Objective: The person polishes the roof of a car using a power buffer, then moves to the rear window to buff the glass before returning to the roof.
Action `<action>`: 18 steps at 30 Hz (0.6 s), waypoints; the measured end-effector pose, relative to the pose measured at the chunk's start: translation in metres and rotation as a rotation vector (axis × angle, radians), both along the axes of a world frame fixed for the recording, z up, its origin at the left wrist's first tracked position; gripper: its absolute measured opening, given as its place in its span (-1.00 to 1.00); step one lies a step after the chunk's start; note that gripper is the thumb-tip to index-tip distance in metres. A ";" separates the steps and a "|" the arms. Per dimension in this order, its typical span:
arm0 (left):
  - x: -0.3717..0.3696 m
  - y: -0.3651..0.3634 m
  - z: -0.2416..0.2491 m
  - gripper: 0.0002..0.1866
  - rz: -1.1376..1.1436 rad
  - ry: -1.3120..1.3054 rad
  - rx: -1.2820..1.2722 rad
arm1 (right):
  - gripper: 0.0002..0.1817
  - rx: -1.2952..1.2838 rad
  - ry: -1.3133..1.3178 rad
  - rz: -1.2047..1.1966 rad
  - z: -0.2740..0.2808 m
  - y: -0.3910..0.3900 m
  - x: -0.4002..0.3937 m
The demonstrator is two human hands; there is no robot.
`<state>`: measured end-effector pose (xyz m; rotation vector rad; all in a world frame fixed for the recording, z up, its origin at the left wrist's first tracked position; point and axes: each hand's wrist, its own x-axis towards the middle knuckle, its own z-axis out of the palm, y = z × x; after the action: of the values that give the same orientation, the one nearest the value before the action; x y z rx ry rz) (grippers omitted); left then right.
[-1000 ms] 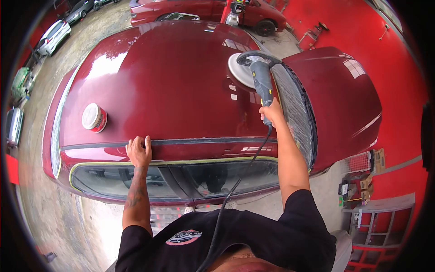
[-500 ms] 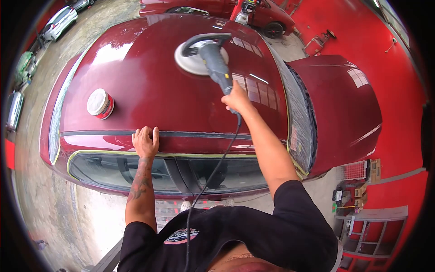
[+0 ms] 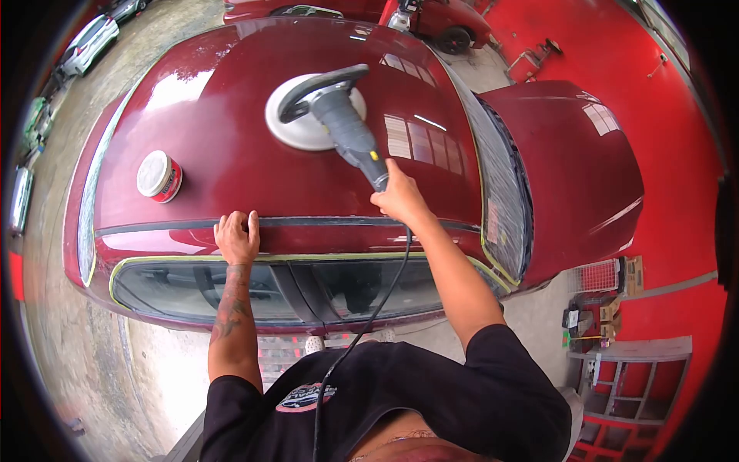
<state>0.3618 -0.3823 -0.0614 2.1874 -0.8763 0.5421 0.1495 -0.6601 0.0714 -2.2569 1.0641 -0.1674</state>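
Note:
My right hand (image 3: 402,192) is wrapped round the rear of a grey and black car polisher (image 3: 342,123). Its round white pad (image 3: 286,132) lies against the glossy dark red car roof (image 3: 223,146), left of the window reflections. A black cord (image 3: 377,308) trails from the handle down across my shirt. My left hand (image 3: 237,237) rests on the near roof edge by the dark trim strip, thumb apart and fingers slightly bent, holding nothing. Left of it, on the roof, stands a small tub (image 3: 159,177) with a whitish lid and red label.
Yellow-green tape and plastic film cover the windscreen (image 3: 504,200); tape also edges the side windows (image 3: 362,289). Another red car (image 3: 454,27) stands beyond. A metal shelf frame (image 3: 631,385) and boxes (image 3: 608,316) are at lower right, beside the red floor.
The polisher has shifted left and slightly nearer across the roof, with my right hand lower behind it. My left hand stays on the roof edge; the whole view has shifted slightly.

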 end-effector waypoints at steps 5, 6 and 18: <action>0.000 0.000 0.000 -0.63 0.007 -0.021 0.017 | -0.37 0.106 -0.079 -0.215 0.005 -0.025 -0.060; 0.000 0.000 0.000 -0.63 0.010 -0.023 0.019 | -0.40 0.092 -0.077 -0.254 0.004 -0.032 -0.072; -0.001 -0.002 0.003 -0.61 0.034 -0.006 0.058 | -0.47 0.244 -0.332 -0.581 -0.026 -0.072 -0.191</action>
<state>0.3605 -0.3840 -0.0583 2.2578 -0.8687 0.5458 -0.0410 -0.7323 0.0457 -1.5857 1.4340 -0.5951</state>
